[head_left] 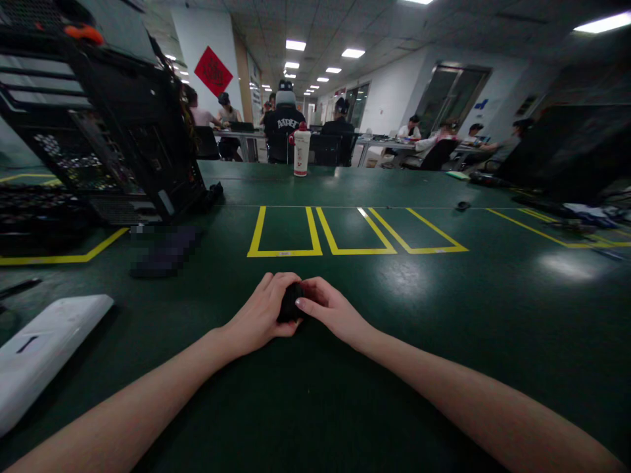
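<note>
A small dark object (pixel 290 303) sits between my two hands over the green table (pixel 305 407), near the middle of the view. My left hand (pixel 263 309) is wrapped round its left side, thumb below and fingers over the top. From the right, my right hand (pixel 331 307) grips it with thumb and fingers. Much of the object is hidden by the fingers, and its exact kind cannot be made out. Beyond the hands, yellow tape (pixel 284 253) outlines several sections on the table.
A black computer case (pixel 123 131) stands at the left, with a white box-like object (pixel 49 348) nearer. A white cup (pixel 301 154) stands at the table's far side. Dark equipment (pixel 557 151) is at the right. Several people sit at desks beyond.
</note>
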A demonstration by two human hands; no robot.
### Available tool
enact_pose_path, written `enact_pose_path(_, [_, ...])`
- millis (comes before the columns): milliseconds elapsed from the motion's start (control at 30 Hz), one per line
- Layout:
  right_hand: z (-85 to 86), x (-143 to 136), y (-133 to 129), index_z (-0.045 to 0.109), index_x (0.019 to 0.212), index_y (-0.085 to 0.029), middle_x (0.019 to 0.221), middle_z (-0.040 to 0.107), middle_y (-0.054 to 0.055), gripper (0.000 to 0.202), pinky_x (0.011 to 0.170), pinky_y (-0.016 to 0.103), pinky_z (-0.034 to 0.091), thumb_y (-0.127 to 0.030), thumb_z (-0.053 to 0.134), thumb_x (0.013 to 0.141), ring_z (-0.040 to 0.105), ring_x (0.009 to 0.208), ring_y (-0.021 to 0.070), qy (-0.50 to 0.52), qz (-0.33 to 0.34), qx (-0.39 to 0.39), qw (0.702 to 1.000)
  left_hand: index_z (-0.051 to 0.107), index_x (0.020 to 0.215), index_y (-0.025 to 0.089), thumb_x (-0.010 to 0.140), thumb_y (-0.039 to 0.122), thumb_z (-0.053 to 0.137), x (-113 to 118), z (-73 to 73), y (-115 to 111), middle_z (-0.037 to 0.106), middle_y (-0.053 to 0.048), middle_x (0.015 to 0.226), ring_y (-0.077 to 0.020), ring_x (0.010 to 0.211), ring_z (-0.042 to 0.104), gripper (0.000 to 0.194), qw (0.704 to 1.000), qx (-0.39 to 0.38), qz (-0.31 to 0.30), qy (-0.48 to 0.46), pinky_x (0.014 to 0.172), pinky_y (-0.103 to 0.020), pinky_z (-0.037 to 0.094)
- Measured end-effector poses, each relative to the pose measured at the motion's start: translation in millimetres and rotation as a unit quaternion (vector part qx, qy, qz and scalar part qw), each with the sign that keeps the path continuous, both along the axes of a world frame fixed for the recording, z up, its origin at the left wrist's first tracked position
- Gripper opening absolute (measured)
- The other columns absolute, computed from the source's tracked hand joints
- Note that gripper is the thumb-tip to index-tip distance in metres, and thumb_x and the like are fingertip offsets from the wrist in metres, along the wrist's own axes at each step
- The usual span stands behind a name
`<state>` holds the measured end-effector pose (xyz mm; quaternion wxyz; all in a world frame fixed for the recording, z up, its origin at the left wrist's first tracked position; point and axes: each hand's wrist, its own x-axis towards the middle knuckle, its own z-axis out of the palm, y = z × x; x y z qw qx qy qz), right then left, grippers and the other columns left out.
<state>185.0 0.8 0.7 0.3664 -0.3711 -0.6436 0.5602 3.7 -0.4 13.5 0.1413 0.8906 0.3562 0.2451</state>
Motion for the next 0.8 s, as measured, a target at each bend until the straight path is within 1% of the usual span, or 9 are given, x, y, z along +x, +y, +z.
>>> enact_pose_path(133, [2.5,-0.2,-2.7,0.047,0.096,-0.021,0.101,0.052,0.001,0.029,0.087,0.036,0.044,-0.025,0.063,0.072,0.053,0.097,0.0162,0.041,0.027,0.006,0.999,0.028,0.12,0.02,0.07,0.017,0.06,0.8,-1.2,0.9,0.044,-0.009,0.111,-0.0219,0.091,0.045,0.059,1.0,0.004,0.004,-0.005,0.077,-0.038,0.042])
enact_pose_path(267, [5.2,-1.0,-4.3,0.048,0.092,-0.021,0.094,0.053,0.001,0.018,0.082,0.035,0.046,-0.031,0.056,0.078,0.054,0.092,0.0157,0.034,0.005,0.009,0.999,0.028,0.12,0.021,0.071,0.019,0.061,1.4,-1.2,0.7,0.045,-0.008,0.112,-0.0222,0.092,0.046,0.059,1.0,0.009,0.002,-0.013,0.077,-0.039,0.042])
enact_pose_path(367, [5.4,-0.8,-3.3,0.048,0.097,-0.021,0.099,0.053,0.002,0.023,0.086,0.037,0.044,-0.032,0.055,0.079,0.053,0.096,0.0167,0.002,-0.016,0.002,1.0,0.028,0.12,0.021,0.071,0.019,0.061,0.8,-0.7,0.1,0.045,-0.009,0.112,-0.0221,0.093,0.046,0.059,1.0,0.007,0.003,-0.009,0.079,-0.039,0.042])
enact_pose_path(433, [4.9,-0.3,-2.5,0.047,0.101,-0.021,0.102,0.053,0.003,0.026,0.088,0.039,0.042,-0.032,0.055,0.079,0.052,0.098,0.0174,-0.012,-0.012,-0.01,1.0,0.028,0.12,0.021,0.072,0.019,0.06,0.2,-0.3,-0.1,0.045,-0.008,0.112,-0.0222,0.093,0.046,0.059,1.0,0.002,0.001,-0.009,0.079,-0.039,0.042])
enact_pose_path(533, [4.1,0.1,-2.5,0.047,0.1,-0.021,0.103,0.052,0.003,0.027,0.089,0.039,0.042,-0.028,0.059,0.076,0.052,0.099,0.0173,0.003,0.013,-0.01,1.0,0.027,0.12,0.022,0.071,0.018,0.06,0.0,0.1,0.1,0.044,-0.008,0.112,-0.0227,0.093,0.046,0.059,1.0,0.002,0.0,-0.009,0.078,-0.04,0.042])
enact_pose_path(633, [4.7,-0.2,-4.3,0.046,0.097,-0.022,0.102,0.052,0.001,0.03,0.089,0.037,0.043,-0.022,0.064,0.072,0.052,0.099,0.0164,0.033,0.019,0.006,0.999,0.027,0.12,0.021,0.07,0.016,0.06,0.2,0.4,0.4,0.043,-0.008,0.112,-0.0223,0.092,0.045,0.06,1.0,0.001,0.005,-0.001,0.078,-0.039,0.043])
enact_pose_path(733, [6.8,-0.6,-5.8,0.047,0.095,-0.022,0.099,0.052,0.001,0.021,0.086,0.037,0.045,-0.027,0.058,0.077,0.053,0.096,0.0164,0.033,0.013,0.0,0.999,0.027,0.12,0.02,0.072,0.018,0.06,-0.3,0.4,0.2,0.043,-0.009,0.112,-0.0216,0.092,0.045,0.059,1.0,-0.005,0.003,0.002,0.078,-0.038,0.043])
enact_pose_path(800, [7.5,-0.7,-5.6,0.048,0.095,-0.022,0.1,0.052,0.001,0.019,0.085,0.037,0.046,-0.031,0.054,0.079,0.053,0.096,0.0167,0.019,0.003,-0.003,1.0,0.027,0.121,0.02,0.072,0.02,0.06,-0.7,0.3,0.0,0.043,-0.009,0.112,-0.0216,0.093,0.045,0.059,1.0,-0.006,0.002,0.0,0.078,-0.038,0.043])
